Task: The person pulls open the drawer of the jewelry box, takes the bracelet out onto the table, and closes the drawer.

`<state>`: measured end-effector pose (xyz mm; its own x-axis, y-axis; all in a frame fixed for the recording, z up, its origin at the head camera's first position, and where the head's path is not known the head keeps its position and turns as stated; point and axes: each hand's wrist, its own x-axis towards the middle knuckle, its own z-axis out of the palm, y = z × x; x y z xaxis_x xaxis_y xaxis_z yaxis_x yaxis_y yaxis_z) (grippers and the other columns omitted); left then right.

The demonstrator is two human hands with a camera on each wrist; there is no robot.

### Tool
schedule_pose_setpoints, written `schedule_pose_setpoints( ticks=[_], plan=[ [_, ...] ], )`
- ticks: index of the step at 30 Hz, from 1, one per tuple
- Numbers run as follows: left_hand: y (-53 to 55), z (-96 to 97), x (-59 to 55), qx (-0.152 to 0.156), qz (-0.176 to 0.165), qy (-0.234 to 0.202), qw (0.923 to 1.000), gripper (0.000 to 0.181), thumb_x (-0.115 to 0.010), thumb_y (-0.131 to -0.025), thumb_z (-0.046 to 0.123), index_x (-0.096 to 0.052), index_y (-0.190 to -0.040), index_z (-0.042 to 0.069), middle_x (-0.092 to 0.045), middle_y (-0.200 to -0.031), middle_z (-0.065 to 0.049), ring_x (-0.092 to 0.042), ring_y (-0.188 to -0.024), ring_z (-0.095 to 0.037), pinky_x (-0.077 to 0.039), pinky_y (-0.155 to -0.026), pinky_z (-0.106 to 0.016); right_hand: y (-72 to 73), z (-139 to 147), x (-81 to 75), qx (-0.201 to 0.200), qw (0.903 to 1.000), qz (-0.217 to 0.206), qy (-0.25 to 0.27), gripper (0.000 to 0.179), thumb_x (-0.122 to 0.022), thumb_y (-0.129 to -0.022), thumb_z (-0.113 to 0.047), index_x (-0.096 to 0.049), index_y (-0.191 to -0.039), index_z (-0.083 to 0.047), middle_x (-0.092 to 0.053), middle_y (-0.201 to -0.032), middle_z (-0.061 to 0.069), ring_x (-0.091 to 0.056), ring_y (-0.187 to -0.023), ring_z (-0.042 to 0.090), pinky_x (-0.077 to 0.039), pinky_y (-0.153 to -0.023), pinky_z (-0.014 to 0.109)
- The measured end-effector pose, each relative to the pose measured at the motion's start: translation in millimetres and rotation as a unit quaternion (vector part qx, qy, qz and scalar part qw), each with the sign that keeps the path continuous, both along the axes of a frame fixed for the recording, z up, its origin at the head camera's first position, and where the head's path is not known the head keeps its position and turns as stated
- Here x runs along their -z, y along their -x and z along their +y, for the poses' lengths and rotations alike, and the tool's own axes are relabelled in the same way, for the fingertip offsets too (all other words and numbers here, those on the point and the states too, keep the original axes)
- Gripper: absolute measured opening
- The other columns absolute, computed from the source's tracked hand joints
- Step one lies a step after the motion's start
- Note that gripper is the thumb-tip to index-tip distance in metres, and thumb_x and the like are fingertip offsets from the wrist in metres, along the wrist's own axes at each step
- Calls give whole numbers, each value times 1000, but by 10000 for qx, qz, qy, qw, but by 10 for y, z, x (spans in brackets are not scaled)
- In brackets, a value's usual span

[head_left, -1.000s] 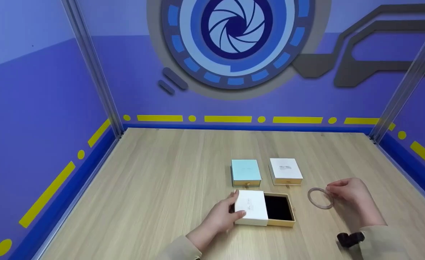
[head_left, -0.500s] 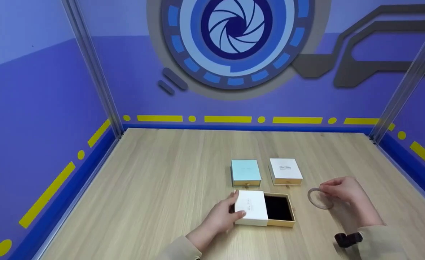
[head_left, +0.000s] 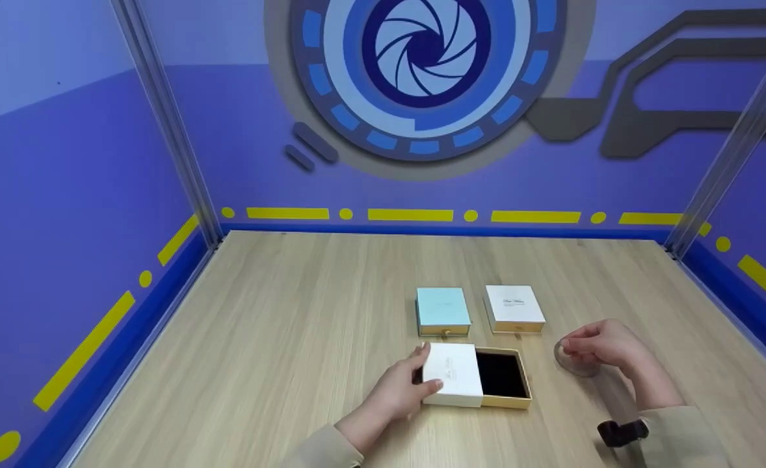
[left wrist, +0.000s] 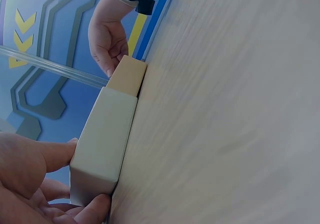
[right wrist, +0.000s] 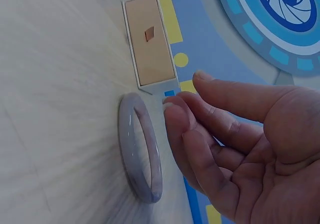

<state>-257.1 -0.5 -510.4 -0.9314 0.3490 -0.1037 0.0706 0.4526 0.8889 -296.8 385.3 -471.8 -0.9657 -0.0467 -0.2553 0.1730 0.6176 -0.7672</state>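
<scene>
In the head view my left hand holds a white slide-out box, thumb on top and fingers at its far left corner. Its gold-edged drawer is pulled out to the right and shows a black lining. The left wrist view gives the box sleeve pinched between thumb and fingers. A pale greyish-lilac bangle lies on the table. My right hand is just above it, fingers loosely bent, thumb apart, and not touching it in the right wrist view. From the head, this hand partly covers the bangle.
Behind the pulled-out box stand a closed light-blue box and another closed white box, drawer fronts facing me. The wooden table is bordered by printed blue-purple panels and metal corner posts.
My right hand has moved left over the bangle, from its right edge to above its middle and left side. The bangle, my left hand and the boxes have stayed in place.
</scene>
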Motion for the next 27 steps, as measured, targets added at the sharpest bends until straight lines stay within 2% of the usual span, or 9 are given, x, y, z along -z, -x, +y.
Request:
schedule_pose_setpoints(
  ticks=[6,12,21,27],
  plan=[
    [0,-3,-2,8,10,13,10000,75,-72,-97,24,-35,-159,6,-29,-167,-21,-27,-156,-41,-23,-128,-58,-8,-101,15,-223,9994,-90,259,32,-73,-95,-20,-74,-111,8,-77,-82,-2,-66,-71,6,-56,-62,23],
    [-2,-5,-4,7,-2,40,10000,75,-72,-97,25,-35,-160,6,-29,-167,-21,-27,-156,-41,-23,-128,-58,-12,-147,27,-563,9966,-96,601,33,-72,-96,-17,-73,-111,12,-79,-84,0,-71,-74,6,-60,-66,22],
    [-5,-3,-12,3,-72,11,10000,75,-72,-97,25,-35,-160,8,-28,-168,-20,-27,-156,-40,-22,-128,-58,-13,-230,22,-712,9954,-208,610,34,-72,-96,-18,-73,-111,12,-79,-83,-1,-70,-74,5,-58,-64,20],
    [-6,-7,-2,66,-5,10,10000,74,-70,-98,23,-34,-160,5,-28,-168,-21,-26,-156,-40,-22,-128,-58,-14,-274,54,-861,9923,-268,853,33,-71,-97,-15,-72,-112,14,-80,-86,1,-72,-75,6,-60,-66,19]
  ],
)
